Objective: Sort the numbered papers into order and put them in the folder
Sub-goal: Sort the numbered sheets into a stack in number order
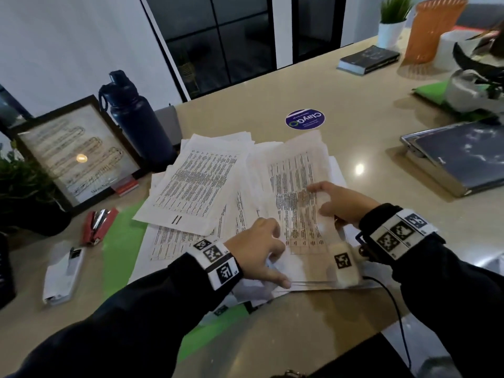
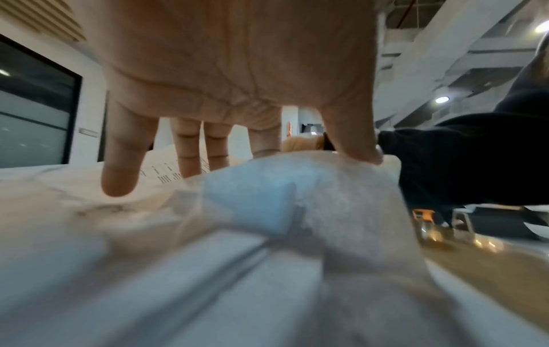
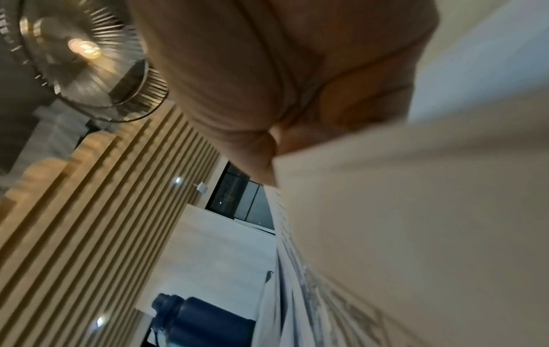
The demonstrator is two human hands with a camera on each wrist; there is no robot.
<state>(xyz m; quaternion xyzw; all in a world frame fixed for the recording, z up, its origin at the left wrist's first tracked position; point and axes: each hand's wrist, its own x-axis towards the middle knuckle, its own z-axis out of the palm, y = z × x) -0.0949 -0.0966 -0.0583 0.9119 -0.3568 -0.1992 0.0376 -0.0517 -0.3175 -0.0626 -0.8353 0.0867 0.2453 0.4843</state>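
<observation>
- My left hand (image 1: 256, 245) rests on the near part of the loose papers (image 1: 196, 184); its fingers (image 2: 120, 164) hang straight and spread, tips on the sheets, and the thumb presses a raised fold of paper.
- My right hand (image 1: 341, 200) holds one printed sheet (image 1: 297, 203), lifted at its right edge, thumb on top; the sheet hides the other fingers, and the right wrist view is too blurred to show how they curl.
- The papers lie fanned in one untidy heap at the middle of the desk (image 1: 341, 99); I cannot count the sheets. One sheet on the left shows the number 11 (image 1: 176, 219).
- One green folder (image 1: 120, 241) lies open and flat under the heap, showing at its left and near edges.
- To the left: one red stapler (image 1: 98, 226), one white device (image 1: 64, 276), one framed picture (image 1: 73, 154), one dark blue bottle (image 1: 136, 118).
- To the right: one closed laptop (image 1: 458, 156). Farther back: one book (image 1: 368, 60), one round sticker (image 1: 305, 119).
</observation>
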